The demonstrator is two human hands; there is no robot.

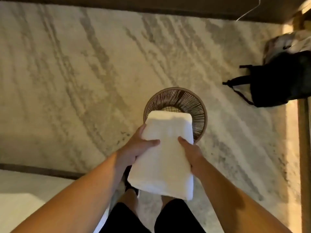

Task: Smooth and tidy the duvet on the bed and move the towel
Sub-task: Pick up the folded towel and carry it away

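Note:
A folded white towel (pixel 164 153) is held in front of me, tilted with its far end over a round woven basket (pixel 193 105) on the rug. My left hand (pixel 134 148) grips the towel's left edge, thumb on top. My right hand (pixel 191 153) grips its right edge, thumb on top too. The white duvet (pixel 25 195) on the bed shows only as a corner at the lower left.
A large pale patterned rug (pixel 84 73) covers the floor. A black bag (pixel 282 79) lies at the right beside a wooden frame (pixel 304 148), with pale clothing behind it. My legs in dark shorts stand below the towel.

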